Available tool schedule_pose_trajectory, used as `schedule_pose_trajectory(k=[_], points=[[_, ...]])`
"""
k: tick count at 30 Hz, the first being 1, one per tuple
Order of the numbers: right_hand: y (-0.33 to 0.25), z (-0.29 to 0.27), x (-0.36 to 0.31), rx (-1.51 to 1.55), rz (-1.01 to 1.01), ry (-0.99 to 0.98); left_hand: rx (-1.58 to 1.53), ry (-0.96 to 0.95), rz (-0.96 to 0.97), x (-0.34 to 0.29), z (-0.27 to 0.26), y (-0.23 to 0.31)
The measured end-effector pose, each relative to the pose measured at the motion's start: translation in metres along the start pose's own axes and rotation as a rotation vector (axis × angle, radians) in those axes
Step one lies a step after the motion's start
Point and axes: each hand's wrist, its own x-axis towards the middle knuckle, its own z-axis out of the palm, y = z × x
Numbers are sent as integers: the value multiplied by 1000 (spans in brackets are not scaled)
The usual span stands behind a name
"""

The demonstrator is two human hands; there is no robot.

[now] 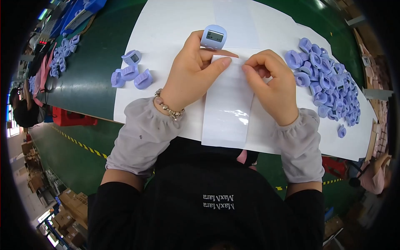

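Note:
A lilac finger counter (214, 37) with a small grey display sits at the index finger of my left hand (187, 77), its face turned up. That hand's thumb presses on the top of a long glossy film sheet (227, 112), with fingers behind it. The sheet hangs down toward the table's near edge and catches the light. Beside its upper right edge, my right hand (273, 79) has thumb and index finger pinched together. Whatever is between those fingertips is too small to make out. Several lilac finger counters (130, 72) lie left of my left hand.
White paper (166, 25) covers the table. A large heap of lilac finger counters (327, 79) lies at the right. More counters (62, 56) and blue bins (83, 14) are on the green surface at the far left. A red stool (73, 116) stands below; people sit at both sides.

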Motion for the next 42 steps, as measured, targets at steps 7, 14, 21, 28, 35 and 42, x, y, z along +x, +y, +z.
schedule_pose_trajectory(k=[7, 14, 21, 28, 35, 42], points=[[7, -3, 0, 445, 23, -41, 357, 14, 303, 3, -1, -12], [6, -1, -1, 358, -30, -50, 219, -144, 128, -3, 3, 0], [6, -3, -1, 336, -1, -54, 256, -177, 140, -3, 3, 2], [8, -3, -1, 365, -9, -47, 213, -155, 115, -3, 5, 3], [8, -2, -2, 358, -13, -47, 199, -170, 140, -3, 5, 2], [9, -2, -2, 372, -2, -51, 202, -175, 163, -3, 4, 1]])
